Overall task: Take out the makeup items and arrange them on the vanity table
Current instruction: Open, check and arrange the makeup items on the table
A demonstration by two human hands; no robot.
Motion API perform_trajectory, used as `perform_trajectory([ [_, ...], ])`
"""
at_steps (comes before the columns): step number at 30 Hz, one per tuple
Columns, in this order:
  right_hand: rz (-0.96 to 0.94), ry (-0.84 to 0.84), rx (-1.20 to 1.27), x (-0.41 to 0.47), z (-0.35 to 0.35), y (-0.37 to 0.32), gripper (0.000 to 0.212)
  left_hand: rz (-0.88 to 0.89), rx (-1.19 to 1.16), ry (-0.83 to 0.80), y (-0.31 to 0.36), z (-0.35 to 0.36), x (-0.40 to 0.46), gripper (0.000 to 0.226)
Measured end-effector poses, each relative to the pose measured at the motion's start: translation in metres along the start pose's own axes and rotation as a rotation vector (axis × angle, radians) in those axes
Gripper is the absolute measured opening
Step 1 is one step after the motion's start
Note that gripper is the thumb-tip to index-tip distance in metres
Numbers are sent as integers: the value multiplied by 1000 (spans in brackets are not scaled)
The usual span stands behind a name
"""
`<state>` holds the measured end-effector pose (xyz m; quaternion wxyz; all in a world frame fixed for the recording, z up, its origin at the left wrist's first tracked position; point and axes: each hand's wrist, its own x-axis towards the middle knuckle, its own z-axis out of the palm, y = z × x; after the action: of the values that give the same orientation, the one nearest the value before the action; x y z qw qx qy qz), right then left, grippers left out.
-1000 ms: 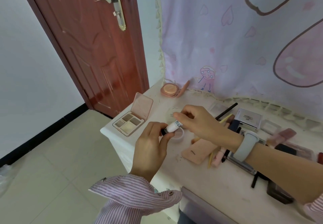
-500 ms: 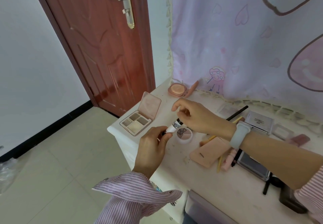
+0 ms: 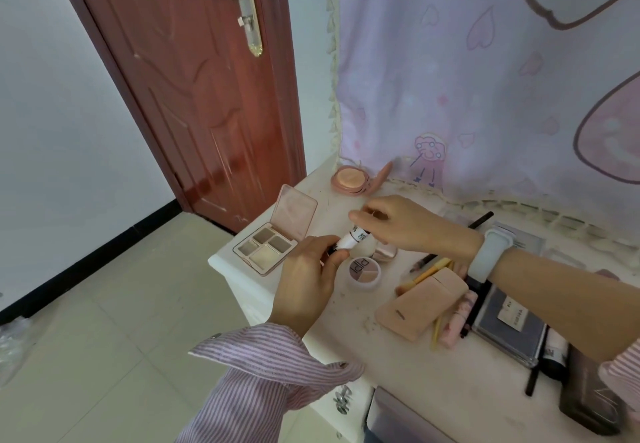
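Observation:
A small white tube with black lettering is held between both hands above the white vanity table. My left hand pinches its dark lower end. My right hand, with a pale watch band on the wrist, grips its upper end. Just below the tube lies a round clear pot of pink shades. An open eyeshadow palette with a pink lid sits at the table's left corner. A round peach compact lies at the back.
A closed pink case, yellow and pink sticks, a black pencil, a dark flat palette and a brown box crowd the right side. A pink curtain hangs behind; a red door stands left.
Both hands with the tube have stayed over the round pot while the view shifted. My right hand's fingers have moved up along the tube's upper end.

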<state>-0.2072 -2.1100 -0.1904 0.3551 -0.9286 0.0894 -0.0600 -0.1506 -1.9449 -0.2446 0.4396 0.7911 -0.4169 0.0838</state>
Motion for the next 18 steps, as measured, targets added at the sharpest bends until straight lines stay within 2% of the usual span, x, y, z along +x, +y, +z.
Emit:
perform_trajectory([
  [3, -6, -100, -7, -1, -4, 8, 9, 14, 13, -18, 1, 3, 2, 18],
  [6, 9, -178, -20, -2, -10, 11, 28, 14, 25, -30, 1, 4, 4, 19],
  [9, -42, -163, -222, -2, -16, 9, 32, 32, 52, -62, 1, 5, 9, 22],
  [12, -44, -256, -382, -5, -28, 7, 30, 63, 109, -154, 3, 7, 20, 26],
  [15, -95, -245, -533, -8, -47, 11, 27, 80, 161, -230, 4, 8, 35, 28],
  [18, -46, -154, -611, -9, -70, 26, 23, 74, 168, -235, 4, 9, 49, 26],
])
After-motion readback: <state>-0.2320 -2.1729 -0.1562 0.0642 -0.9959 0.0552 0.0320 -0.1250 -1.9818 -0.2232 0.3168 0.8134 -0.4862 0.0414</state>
